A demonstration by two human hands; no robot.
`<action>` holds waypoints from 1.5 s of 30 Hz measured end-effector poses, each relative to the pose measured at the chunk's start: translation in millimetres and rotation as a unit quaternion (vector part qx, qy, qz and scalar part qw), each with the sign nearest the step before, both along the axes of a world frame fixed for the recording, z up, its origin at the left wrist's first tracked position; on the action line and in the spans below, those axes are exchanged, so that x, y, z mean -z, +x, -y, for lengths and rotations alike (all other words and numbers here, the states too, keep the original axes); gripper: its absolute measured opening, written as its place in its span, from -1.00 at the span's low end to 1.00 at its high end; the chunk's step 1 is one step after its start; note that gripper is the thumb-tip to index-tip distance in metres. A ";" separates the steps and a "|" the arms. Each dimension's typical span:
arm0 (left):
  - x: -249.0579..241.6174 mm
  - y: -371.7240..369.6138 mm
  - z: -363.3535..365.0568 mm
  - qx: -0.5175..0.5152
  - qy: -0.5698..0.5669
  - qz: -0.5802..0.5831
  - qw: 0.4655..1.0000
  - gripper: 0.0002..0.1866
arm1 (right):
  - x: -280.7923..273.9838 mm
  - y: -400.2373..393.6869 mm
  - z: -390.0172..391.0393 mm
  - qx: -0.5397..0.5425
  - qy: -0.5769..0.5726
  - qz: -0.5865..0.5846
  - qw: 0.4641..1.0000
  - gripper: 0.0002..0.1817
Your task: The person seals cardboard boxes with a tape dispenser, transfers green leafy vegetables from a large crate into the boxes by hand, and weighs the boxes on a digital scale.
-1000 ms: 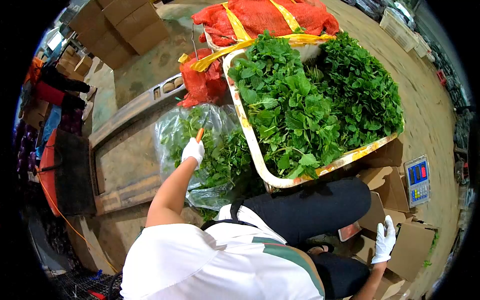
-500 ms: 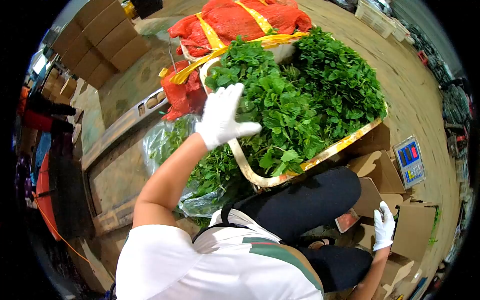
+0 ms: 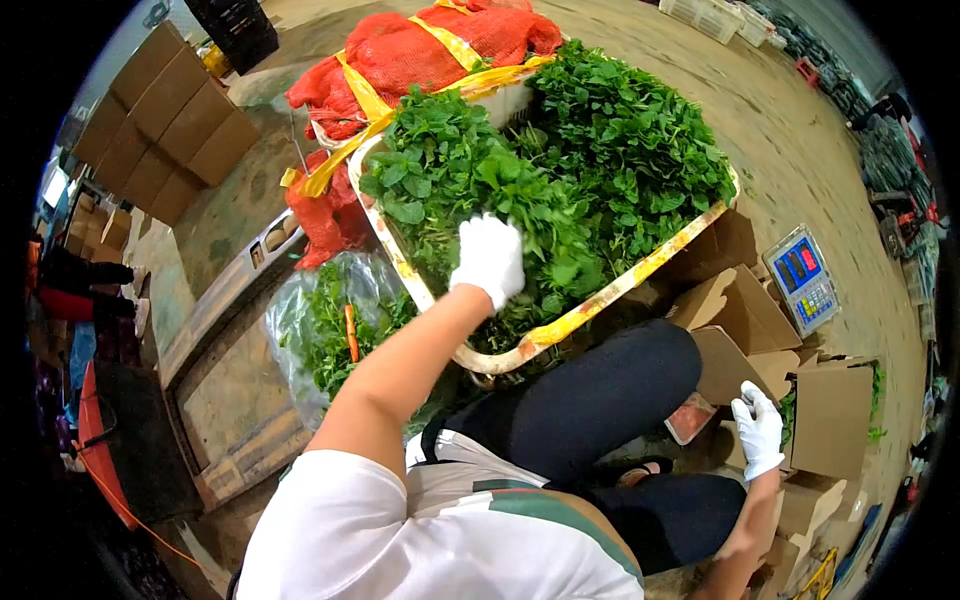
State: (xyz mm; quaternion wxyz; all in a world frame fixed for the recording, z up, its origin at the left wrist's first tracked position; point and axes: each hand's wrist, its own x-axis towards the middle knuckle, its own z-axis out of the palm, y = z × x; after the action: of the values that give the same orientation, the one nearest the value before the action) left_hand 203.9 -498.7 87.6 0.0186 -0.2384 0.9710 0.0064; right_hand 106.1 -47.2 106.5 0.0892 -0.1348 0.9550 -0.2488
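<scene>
A white crate with a yellow-stained rim [image 3: 400, 262] is heaped with leafy green mint [image 3: 630, 140]. My gloved left hand [image 3: 488, 262] is down in the near left part of the heap, its fingers curled into the mint sprigs; the fingertips are partly hidden by leaves. My gloved right hand [image 3: 758, 430] is held low at the right, beside an upright cardboard box [image 3: 832, 420]. Its fingers are loosely bent and apart, with nothing visible in them.
Red mesh sacks [image 3: 400, 65] lie behind the crate. A clear plastic bag of greens [image 3: 330, 330] stands at its left. On the right are a digital scale [image 3: 803, 280] and an open cardboard box [image 3: 735, 310]. Stacked cartons [image 3: 165, 120] stand at the far left.
My left hand has gone from spread above the crate's left rim to closed among the mint, moving right. The right hand has barely shifted. The whole view has swung slightly.
</scene>
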 end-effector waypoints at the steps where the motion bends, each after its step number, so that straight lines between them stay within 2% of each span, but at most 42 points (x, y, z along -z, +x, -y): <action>1: -0.7 -0.6 8.8 -0.003 0.027 -0.005 1.000 -0.66 | -2.1 2.2 2.4 -0.010 0.009 -0.002 1.000 -0.59; 4: 2.6 1.5 32.8 -0.005 0.062 -0.069 0.996 -0.66 | -3.5 6.3 3.0 -0.008 -0.025 0.017 1.000 -0.61; 5: 5.2 3.0 39.4 -0.024 0.069 -0.128 0.989 -0.62 | -3.9 7.3 2.8 -0.007 -0.020 0.022 1.000 -0.63; 7: -13.0 0.0 54.7 -0.068 0.109 -0.079 0.989 -0.49 | -8.1 9.2 11.0 -0.005 -0.017 0.027 0.999 -0.64; 8: -16.2 -0.8 68.4 -0.073 0.110 -0.069 0.989 -0.44 | -8.8 9.6 15.9 -0.020 -0.070 0.036 0.997 -0.66; 9: 4.9 -1.9 100.7 -0.025 0.155 -0.133 0.979 -0.39 | -10.6 10.0 23.1 -0.036 -0.121 0.045 0.991 -0.67; 10: 41.4 -5.8 139.0 0.023 0.200 -0.195 0.960 -0.33 | -17.4 12.0 36.5 -0.034 -0.122 0.046 0.991 -0.67; 11: 30.5 -0.6 148.0 0.127 0.090 -0.129 0.979 -0.52 | -29.0 16.7 56.1 -0.059 -0.178 0.051 0.981 -0.69; 12: 18.8 4.7 156.6 0.235 -0.048 -0.080 0.967 -0.71 | -40.2 22.7 78.0 -0.083 -0.233 0.055 0.967 -0.71; 13: 6.8 10.0 164.8 0.332 -0.170 -0.063 0.926 -0.86 | -49.8 31.6 103.4 -0.077 -0.304 0.101 0.944 -0.72; 14: -1.5 15.2 161.9 0.290 -0.126 -0.036 0.948 -0.88 | -59.3 42.2 130.2 -0.071 -0.373 0.144 0.914 -0.73; 15: 4.3 14.9 180.0 0.308 -0.147 0.012 0.940 -0.88 | -70.1 51.4 154.9 -0.078 -0.381 0.208 0.898 -0.73; 16: 23.2 14.3 198.8 0.259 0.020 -0.109 0.959 -0.85 | -77.6 61.2 178.4 -0.086 -0.387 0.270 0.877 -0.73; 17: 41.7 13.9 217.1 0.231 0.187 -0.244 0.923 -0.82 | -74.7 71.8 200.6 -0.113 -0.394 0.295 0.863 -0.72; 18: 25.7 19.1 204.1 0.167 0.313 -0.268 0.896 -0.75 | -67.4 81.7 222.6 -0.141 -0.399 0.319 0.848 -0.70; 19: 8.3 24.5 190.0 0.097 0.429 -0.304 0.845 -0.68 | -61.1 90.6 243.3 -0.145 -0.401 0.363 0.828 -0.67; 20: 14.6 27.1 198.5 0.094 0.428 -0.305 0.845 -0.68 | -53.4 99.2 262.5 -0.151 -0.402 0.407 0.806 -0.63; 22: 38.2 30.1 222.5 0.074 0.513 -0.310 0.797 -0.61 | -28.2 112.6 300.1 -0.096 -0.456 0.451 0.761 -0.49; 23: 45.9 32.4 222.2 0.071 0.543 -0.343 0.763 -0.62 | 4.1 112.7 319.4 -0.090 -0.464 0.425 0.772 -0.35; 24: 48.6 35.0 222.5 0.087 0.473 -0.315 0.818 -0.62 | -2.8 110.2 335.6 -0.080 -0.400 0.358 0.840 -0.18; 26: 34.9 33.1 193.4 0.084 0.479 -0.361 0.796 -0.61 | 7.1 104.5 360.7 -0.024 -0.338 0.277 0.899 -0.08; 27: 23.4 35.3 181.1 0.081 0.450 -0.329 0.826 -0.60 | 9.9 98.3 369.5 -0.007 -0.299 0.308 0.903 -0.01; 28: 10.1 35.7 156.7 0.040 0.430 -0.319 0.844 -0.56 | 30.8 93.1 377.3 -0.014 -0.354 0.350 0.867 -0.09; 30: -16.6 36.7 107.9 -0.042 0.391 -0.291 0.872 -0.44 | 14.4 96.1 382.2 -0.046 -0.503 0.468 0.725 -0.23; 31: -14.0 34.8 89.9 -0.080 0.354 -0.224 0.904 -0.30 | 19.4 96.0 386.3 -0.033 -0.515 0.442 0.734 -0.30; 32: -44.4 33.7 62.7 -0.135 0.354 -0.135 0.916 -0.28 | 24.9 96.1 389.9 -0.020 -0.525 0.415 0.742 -0.36; 33: -17.8 33.3 52.6 -0.053 0.249 -0.160 0.954 -0.29 | 25.7 93.1 388.3 -0.039 -0.551 0.397 0.733 -0.40; 34: -11.2 31.0 42.5 -0.013 0.214 -0.149 0.965 -0.34 | 34.8 88.2 387.0 -0.021 -0.550 0.439 0.710 -0.42; 36: -5.1 31.6 27.8 0.059 0.154 -0.264 0.950 -0.59 | 31.5 82.5 376.3 0.018 -0.495 0.505 0.707 -0.42; 38: -12.4 32.2 25.6 0.030 0.250 -0.174 0.952 -0.52 | 41.2 81.0 372.2 0.032 -0.489 0.516 0.702 -0.39; 39: -17.5 33.9 25.2 0.038 0.266 -0.173 0.948 -0.42 | 42.0 77.4 372.2 0.056 -0.490 0.547 0.676 -0.39; 40: -24.8 32.2 26.8 0.013 0.331 -0.097 0.939 -0.34 | 42.3 74.4 372.3 0.082 -0.490 0.578 0.648 -0.39; 41: -32.1 34.3 22.4 0.025 0.341 -0.109 0.934 -0.31 | 42.3 73.3 372.0 0.107 -0.475 0.572 0.660 -0.36; 42: -35.3 36.0 18.0 0.039 0.349 -0.121 0.928 -0.27 | 65.1 70.3 367.1 0.088 -0.499 0.581 0.636 -0.37; 44: -25.2 34.3 16.2 0.096 0.354 -0.119 0.922 -0.17 | 83.3 67.7 366.8 0.060 -0.642 0.579 0.499 -0.54; 45: -23.9 36.4 14.7 0.087 0.342 -0.129 0.927 -0.19 | 80.0 67.2 368.0 0.060 -0.644 0.575 0.501 -0.55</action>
State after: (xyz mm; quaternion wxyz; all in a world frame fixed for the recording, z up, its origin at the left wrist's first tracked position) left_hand 240.3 -513.4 111.5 -0.0254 -0.1296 0.9208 0.3670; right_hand 173.3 -415.2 26.5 0.4921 0.0751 0.2745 -0.8227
